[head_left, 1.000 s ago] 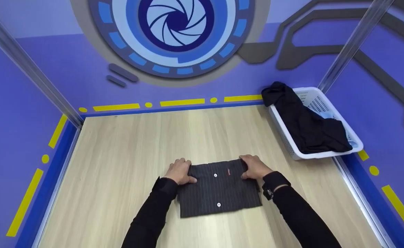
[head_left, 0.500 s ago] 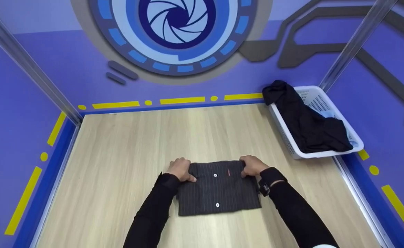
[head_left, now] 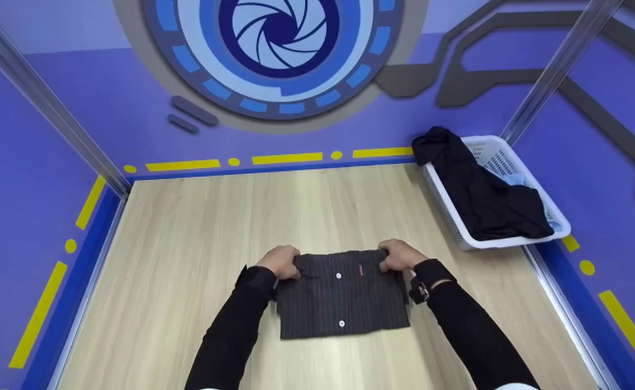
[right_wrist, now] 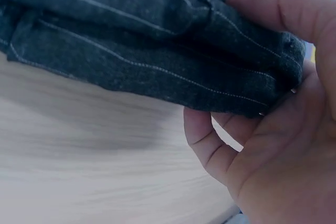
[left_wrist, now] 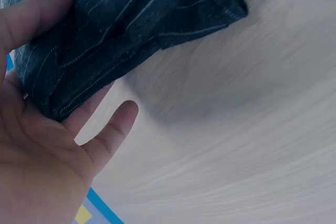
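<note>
A dark pinstriped shirt (head_left: 341, 298), folded into a rectangle with white buttons and a small red tag on its front, is between my hands. My left hand (head_left: 281, 262) grips its far left corner, thumb on top and fingers beneath, as the left wrist view shows on the striped cloth (left_wrist: 105, 30). At the far right corner my right hand (head_left: 402, 255) pinches the folded layers the same way. In the right wrist view the cloth's edge (right_wrist: 147, 72) stands a little off the table, with a shadow below.
A white perforated basket (head_left: 452, 219) stands at the back right. Black cloth (head_left: 479, 189) hangs over its rim, with light blue cloth (head_left: 514, 179) under it. Purple panels with metal corner posts (head_left: 561, 70) enclose the wooden table (head_left: 214, 227).
Both hands keep their hold on the shirt's far corners. My left hand has shifted slightly left and up, and my right hand slightly up. The shirt has hardly moved.
</note>
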Demonstrator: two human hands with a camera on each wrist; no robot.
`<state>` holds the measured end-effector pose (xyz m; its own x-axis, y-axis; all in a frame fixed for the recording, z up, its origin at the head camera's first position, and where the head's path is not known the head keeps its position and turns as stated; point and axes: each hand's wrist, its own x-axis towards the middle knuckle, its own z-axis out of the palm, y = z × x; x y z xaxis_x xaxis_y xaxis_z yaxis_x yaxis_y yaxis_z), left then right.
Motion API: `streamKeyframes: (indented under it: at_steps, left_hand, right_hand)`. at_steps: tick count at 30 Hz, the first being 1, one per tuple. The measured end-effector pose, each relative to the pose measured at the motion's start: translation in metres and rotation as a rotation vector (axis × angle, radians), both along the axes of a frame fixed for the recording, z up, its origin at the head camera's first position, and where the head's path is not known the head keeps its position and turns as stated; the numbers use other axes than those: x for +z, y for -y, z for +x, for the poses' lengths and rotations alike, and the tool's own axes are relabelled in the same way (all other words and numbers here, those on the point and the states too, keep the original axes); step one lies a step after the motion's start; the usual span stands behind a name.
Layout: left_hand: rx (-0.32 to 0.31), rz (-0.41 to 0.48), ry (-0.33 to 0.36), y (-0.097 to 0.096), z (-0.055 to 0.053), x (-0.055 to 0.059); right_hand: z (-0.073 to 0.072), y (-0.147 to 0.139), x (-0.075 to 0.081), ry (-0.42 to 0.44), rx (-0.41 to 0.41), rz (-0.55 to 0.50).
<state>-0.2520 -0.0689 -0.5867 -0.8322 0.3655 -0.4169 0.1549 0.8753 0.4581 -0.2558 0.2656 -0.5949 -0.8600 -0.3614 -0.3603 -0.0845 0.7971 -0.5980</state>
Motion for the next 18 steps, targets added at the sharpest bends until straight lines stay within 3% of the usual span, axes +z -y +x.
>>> streamKeyframes:
  at_steps: [5, 8, 18]
  left_hand:
    - [-0.007, -0.008, -0.037, 0.001, -0.008, 0.012]
    - [-0.027, -0.018, -0.097, 0.002, -0.012, 0.023]
    - [-0.012, 0.000, -0.377, 0.007, -0.023, 0.051]
  right_hand:
    - [-0.005, -0.002, 0.011, -0.055, 0.033, -0.012]
    - [-0.007, 0.000, 0.017, -0.092, 0.009, -0.012]
    - [-0.011, 0.007, 0.038, -0.305, -0.096, -0.062]
